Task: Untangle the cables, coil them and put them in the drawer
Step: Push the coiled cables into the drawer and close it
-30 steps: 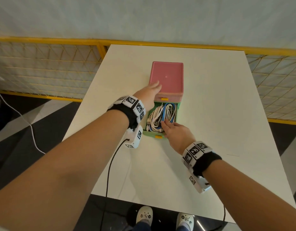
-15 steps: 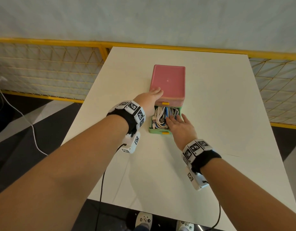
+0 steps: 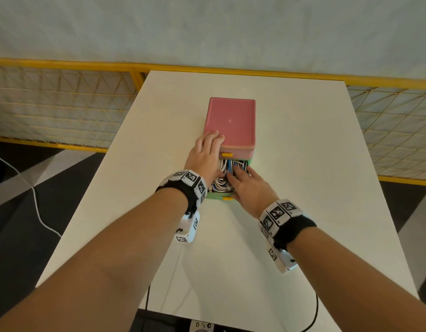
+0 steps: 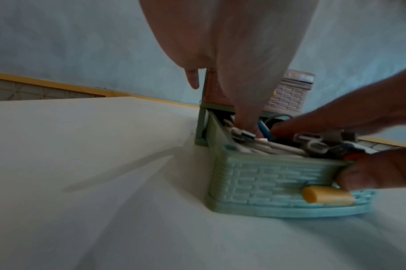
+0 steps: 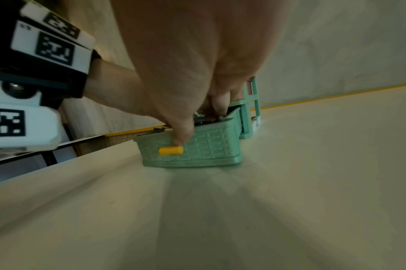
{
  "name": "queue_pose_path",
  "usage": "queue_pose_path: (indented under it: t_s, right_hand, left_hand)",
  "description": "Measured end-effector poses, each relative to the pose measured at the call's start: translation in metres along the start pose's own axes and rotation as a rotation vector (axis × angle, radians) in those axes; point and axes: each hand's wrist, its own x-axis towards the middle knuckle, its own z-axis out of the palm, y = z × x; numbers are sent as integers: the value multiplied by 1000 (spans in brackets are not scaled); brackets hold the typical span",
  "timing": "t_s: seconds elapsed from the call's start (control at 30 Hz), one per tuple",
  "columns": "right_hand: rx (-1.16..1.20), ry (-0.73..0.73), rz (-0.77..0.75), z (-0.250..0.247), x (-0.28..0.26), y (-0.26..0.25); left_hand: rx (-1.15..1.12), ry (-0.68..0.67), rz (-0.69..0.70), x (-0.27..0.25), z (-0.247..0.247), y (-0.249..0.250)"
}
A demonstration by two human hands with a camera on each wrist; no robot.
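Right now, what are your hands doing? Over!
Left hand on pink box top. Right hand pressing cables into green drawer. Drawer part open, cables heaped.

Green basket-weave drawer [image 3: 216, 197] with a yellow handle [image 3: 227, 198], centre of the head view, pulled partly out from under a closed pink drawer [image 3: 231, 121], packed with white and blue cables [image 3: 221, 182], plug ends showing at its front rim

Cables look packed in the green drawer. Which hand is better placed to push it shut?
Probably the right hand: its thumb already rests on the green drawer front above the yellow handle. The left hand lies on the pink top.
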Motion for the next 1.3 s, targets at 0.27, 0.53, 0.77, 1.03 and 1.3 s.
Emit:
queue_pose_path:
  t_s: [0.27, 0.53, 0.77, 1.03, 1.3]
  right_hand:
    - [110, 121, -22, 7, 10, -2]
    - [294, 149, 82, 3, 21, 0]
    - [429, 418, 153, 4, 7, 6]
    - [397, 264, 235, -6, 23, 3]
    - [382, 330, 257, 0, 28, 0]
  left_hand:
    - [26, 57, 65, 8, 3, -9]
    - [-1, 165, 169, 9, 6, -24]
    - [-26, 196, 159, 9, 14, -22]
    - [15, 191, 159, 8, 12, -18]
    - [9, 160, 150, 6, 10, -15]
